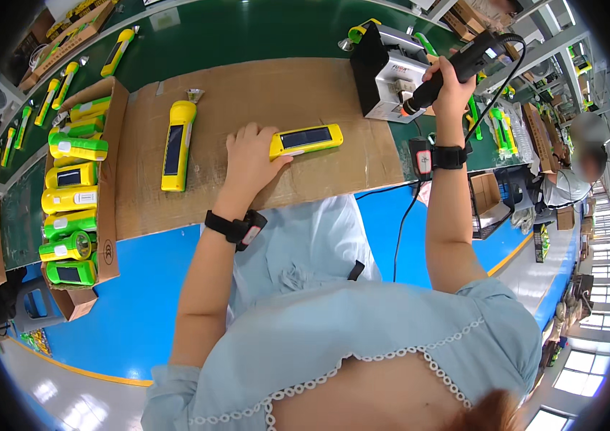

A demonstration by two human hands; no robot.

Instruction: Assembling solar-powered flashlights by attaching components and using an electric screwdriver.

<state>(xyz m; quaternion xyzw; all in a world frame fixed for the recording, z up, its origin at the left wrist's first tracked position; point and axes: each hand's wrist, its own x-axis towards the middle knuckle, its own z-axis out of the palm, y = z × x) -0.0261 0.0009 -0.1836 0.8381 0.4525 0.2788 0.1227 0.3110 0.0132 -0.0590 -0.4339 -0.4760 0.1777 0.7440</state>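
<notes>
My left hand [253,159] is closed over one end of a yellow solar flashlight [312,137], which lies on a flattened cardboard sheet [276,93]. The flashlight's dark panel faces up, and its gripped end is hidden under my fingers. In my right hand [451,87] is a black electric screwdriver [466,61], tilted with its tip down and to the left. That tip is close beside a black-and-white box-shaped screw feeder [384,72]; I cannot tell whether they touch. A second yellow-green flashlight [177,147] with a loose reflector at its top lies left of my left hand.
At the left, an open cardboard box [111,179] holds several yellow and green flashlights. More flashlights [119,52] lie along the green bench [262,32]. A black cable [510,79] runs from the screwdriver. A person [571,188] is at the far right.
</notes>
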